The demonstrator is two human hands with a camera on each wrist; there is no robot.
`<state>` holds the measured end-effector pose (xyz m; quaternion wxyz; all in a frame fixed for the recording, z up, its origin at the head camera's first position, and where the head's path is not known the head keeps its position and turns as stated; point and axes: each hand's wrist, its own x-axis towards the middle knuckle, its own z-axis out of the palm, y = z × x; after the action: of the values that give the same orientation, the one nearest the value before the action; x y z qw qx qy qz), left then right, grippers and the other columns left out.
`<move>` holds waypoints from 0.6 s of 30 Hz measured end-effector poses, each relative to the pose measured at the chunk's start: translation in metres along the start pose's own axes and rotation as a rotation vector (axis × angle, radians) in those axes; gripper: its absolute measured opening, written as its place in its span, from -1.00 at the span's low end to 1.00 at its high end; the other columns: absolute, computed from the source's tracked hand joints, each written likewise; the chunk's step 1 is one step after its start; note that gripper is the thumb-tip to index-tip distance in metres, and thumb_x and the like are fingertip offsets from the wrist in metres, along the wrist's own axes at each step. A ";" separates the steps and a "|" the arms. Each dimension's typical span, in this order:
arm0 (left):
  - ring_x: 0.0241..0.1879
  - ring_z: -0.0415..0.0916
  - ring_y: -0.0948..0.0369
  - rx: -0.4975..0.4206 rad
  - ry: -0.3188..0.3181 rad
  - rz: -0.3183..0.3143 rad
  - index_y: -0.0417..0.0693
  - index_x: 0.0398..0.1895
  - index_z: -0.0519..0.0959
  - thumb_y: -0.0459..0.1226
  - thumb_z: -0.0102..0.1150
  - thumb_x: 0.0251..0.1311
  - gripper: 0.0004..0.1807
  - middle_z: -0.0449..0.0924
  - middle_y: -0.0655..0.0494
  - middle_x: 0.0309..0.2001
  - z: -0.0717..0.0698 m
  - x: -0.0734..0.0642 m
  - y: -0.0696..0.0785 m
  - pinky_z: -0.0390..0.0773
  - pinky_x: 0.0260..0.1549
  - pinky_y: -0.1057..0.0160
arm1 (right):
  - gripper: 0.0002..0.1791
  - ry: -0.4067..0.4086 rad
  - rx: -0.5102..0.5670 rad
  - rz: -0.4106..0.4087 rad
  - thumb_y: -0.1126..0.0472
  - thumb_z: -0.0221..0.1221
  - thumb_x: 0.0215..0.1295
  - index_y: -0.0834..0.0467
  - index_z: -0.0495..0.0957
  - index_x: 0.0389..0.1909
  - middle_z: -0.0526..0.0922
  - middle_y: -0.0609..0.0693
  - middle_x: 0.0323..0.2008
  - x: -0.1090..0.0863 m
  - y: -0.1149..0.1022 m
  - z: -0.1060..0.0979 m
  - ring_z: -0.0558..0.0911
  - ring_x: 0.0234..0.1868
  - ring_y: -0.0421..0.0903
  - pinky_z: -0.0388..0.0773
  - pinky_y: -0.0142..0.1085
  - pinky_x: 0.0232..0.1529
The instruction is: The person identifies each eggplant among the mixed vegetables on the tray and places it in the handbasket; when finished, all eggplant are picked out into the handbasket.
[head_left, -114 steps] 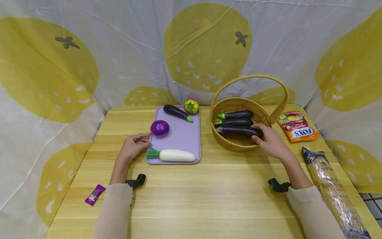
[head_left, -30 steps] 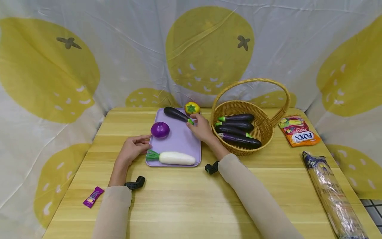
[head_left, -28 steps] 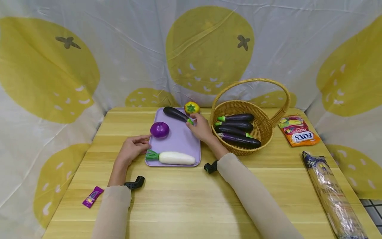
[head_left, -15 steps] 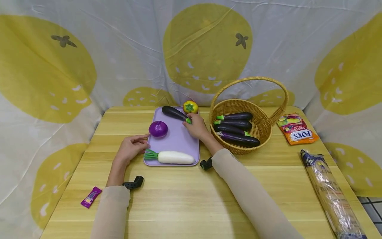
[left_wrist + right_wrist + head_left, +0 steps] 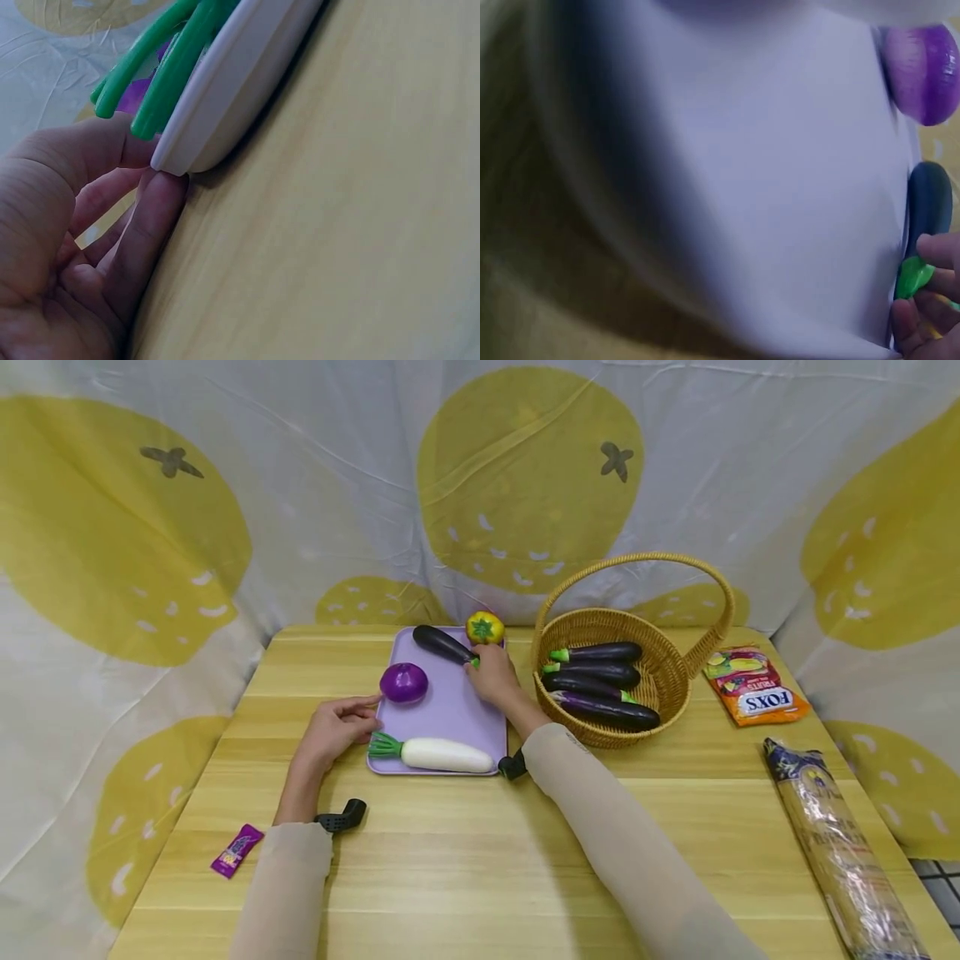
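Observation:
A lilac tray (image 5: 442, 716) stands left of centre in the head view. My left hand (image 5: 335, 729) is at its left side; in the left wrist view, thumb and finger pinch the tray's rim (image 5: 202, 112) beside the white radish's green leaves (image 5: 176, 82). At the tray's back lies a dark eggplant (image 5: 441, 643). My right hand (image 5: 495, 677) holds its green stem end (image 5: 913, 276), partly covering it. Also on the tray are a purple onion (image 5: 403, 683) and a white radish (image 5: 447, 755). A yellow vegetable with a green star-shaped top (image 5: 484, 627) sits at the back right corner.
Right of the tray stands a wicker basket (image 5: 667, 647) with a tall handle; several eggplants (image 5: 600, 675) lie in it. A candy bag (image 5: 757, 687) and a long clear packet (image 5: 840, 843) lie far right. A small purple wrapper (image 5: 237, 851) lies front left.
My right hand let go of an eggplant in the basket and moved left to the tray's eggplant, lately closing in on its stem end. The left hand stays at the tray's rim.

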<state>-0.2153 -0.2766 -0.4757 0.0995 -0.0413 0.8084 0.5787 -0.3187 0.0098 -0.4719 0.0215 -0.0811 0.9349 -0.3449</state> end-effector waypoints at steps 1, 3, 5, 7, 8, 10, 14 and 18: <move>-0.32 0.66 0.38 0.001 -0.004 -0.002 -0.22 0.36 0.53 -0.42 0.36 0.24 -0.42 0.61 -0.19 -0.04 0.001 0.000 0.001 0.77 -0.24 0.33 | -0.53 0.000 0.001 0.007 0.13 0.19 0.51 0.24 0.53 0.34 0.59 0.18 0.26 0.000 0.000 0.000 0.54 0.31 0.10 0.52 -0.06 0.34; -0.32 0.66 0.37 -0.002 -0.005 -0.004 -0.22 0.36 0.53 -0.42 0.36 0.24 -0.42 0.60 -0.17 -0.05 0.001 0.001 0.001 0.77 -0.24 0.32 | -0.53 0.000 0.002 0.013 0.14 0.17 0.52 0.23 0.53 0.35 0.58 0.18 0.28 -0.001 0.002 -0.001 0.53 0.32 0.10 0.50 -0.06 0.37; -0.31 0.66 0.37 -0.004 0.000 -0.002 -0.19 0.36 0.54 -0.41 0.37 0.24 -0.42 0.61 -0.13 -0.06 0.001 0.003 -0.002 0.77 -0.24 0.33 | -0.53 0.005 0.009 0.011 0.14 0.17 0.52 0.23 0.52 0.35 0.57 0.18 0.29 -0.003 0.003 -0.002 0.52 0.34 0.11 0.47 -0.06 0.39; -0.31 0.65 0.39 -0.003 0.004 0.003 -0.15 0.36 0.55 -0.39 0.38 0.24 -0.42 0.60 -0.08 -0.07 0.001 0.007 -0.008 0.76 -0.24 0.34 | -0.54 0.015 0.014 0.001 0.15 0.18 0.51 0.22 0.54 0.34 0.58 0.18 0.28 -0.005 0.004 -0.004 0.52 0.34 0.12 0.47 -0.05 0.40; -0.30 0.65 0.39 -0.003 0.005 0.005 -0.13 0.36 0.55 -0.38 0.38 0.24 -0.42 0.61 -0.06 -0.08 0.001 0.009 -0.010 0.76 -0.23 0.35 | -0.55 0.020 0.022 -0.001 0.15 0.18 0.51 0.22 0.55 0.33 0.59 0.18 0.27 -0.007 0.004 -0.006 0.53 0.34 0.13 0.48 -0.05 0.39; -0.30 0.65 0.40 0.002 0.006 0.008 -0.11 0.37 0.55 -0.36 0.38 0.25 -0.42 0.61 -0.04 -0.07 0.000 0.010 -0.013 0.76 -0.23 0.36 | -0.55 0.029 0.033 -0.005 0.15 0.20 0.50 0.21 0.56 0.32 0.61 0.18 0.25 -0.011 0.004 -0.009 0.55 0.32 0.13 0.51 -0.06 0.36; -0.31 0.65 0.39 0.002 0.002 -0.004 -0.14 0.37 0.54 -0.38 0.36 0.26 -0.42 0.60 -0.10 -0.06 0.000 0.005 -0.007 0.76 -0.23 0.36 | -0.56 0.038 0.056 -0.036 0.14 0.20 0.49 0.22 0.57 0.30 0.63 0.18 0.21 -0.021 -0.001 -0.019 0.59 0.24 0.11 0.57 -0.06 0.28; -0.31 0.66 0.36 0.014 -0.007 -0.012 -0.21 0.37 0.53 -0.40 0.34 0.26 -0.43 0.59 -0.16 -0.04 0.001 -0.005 0.008 0.76 -0.22 0.35 | -0.56 0.048 0.062 -0.082 0.14 0.20 0.49 0.22 0.57 0.29 0.63 0.20 0.17 -0.032 -0.008 -0.029 0.59 0.17 0.10 0.57 -0.04 0.22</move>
<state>-0.2119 -0.2737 -0.4675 0.1060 -0.0432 0.8119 0.5725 -0.2884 0.0276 -0.4448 -0.0124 -0.1103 0.9199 -0.3761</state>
